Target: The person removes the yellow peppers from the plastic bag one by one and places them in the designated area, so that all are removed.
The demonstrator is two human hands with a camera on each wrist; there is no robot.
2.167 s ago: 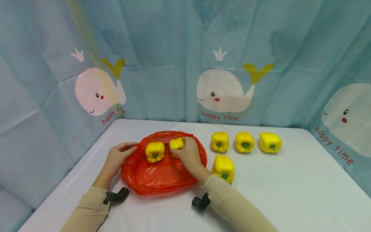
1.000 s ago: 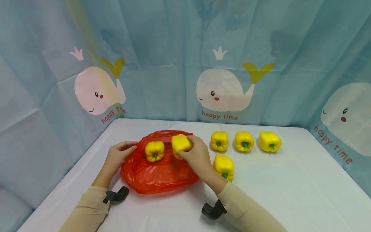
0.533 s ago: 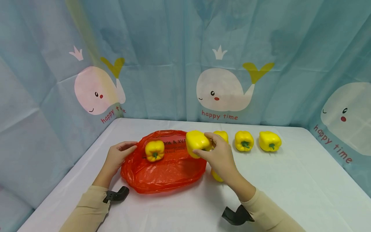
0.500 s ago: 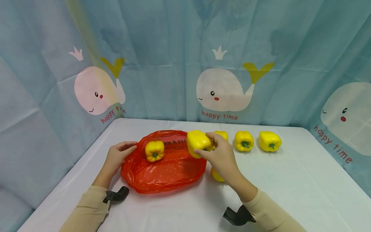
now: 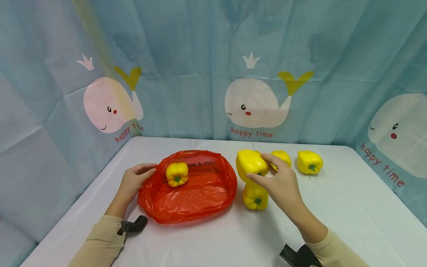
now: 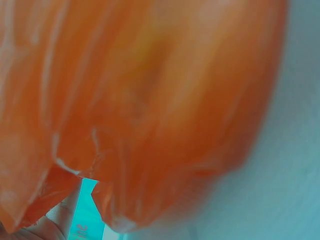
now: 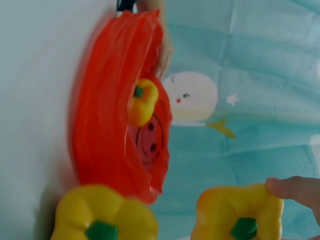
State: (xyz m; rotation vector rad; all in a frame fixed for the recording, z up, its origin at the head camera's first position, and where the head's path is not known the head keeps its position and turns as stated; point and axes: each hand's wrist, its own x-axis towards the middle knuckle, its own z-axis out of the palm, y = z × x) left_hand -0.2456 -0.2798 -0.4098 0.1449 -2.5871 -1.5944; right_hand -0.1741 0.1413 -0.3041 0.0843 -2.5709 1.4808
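My right hand (image 5: 281, 181) holds a yellow bell pepper (image 5: 248, 163) between thumb and fingers, to the right of the red plastic bag (image 5: 190, 200). In the right wrist view, fingertips press the side of this held pepper (image 7: 235, 212), its green stem facing the camera. My left hand (image 5: 133, 183) pinches the bag's left rim. Inside the opened bag sits another yellow bell pepper (image 5: 177, 174). The left wrist view is mostly filled by the blurred bag wall (image 6: 150, 125), with part of the hand (image 6: 45, 230) at the lower left.
One yellow pepper (image 5: 255, 196) stands on the white table (image 5: 200, 244) just below the held one. Two more, a partly covered pepper (image 5: 281, 157) and a whole one (image 5: 310, 162), stand at the back right. A whale-print curtain (image 5: 186, 107) surrounds the table.
My right hand has lifted a pepper out of the bag and carried it right, past the rim. It now hides a back-row pepper. My left hand has stayed at the bag's rim.
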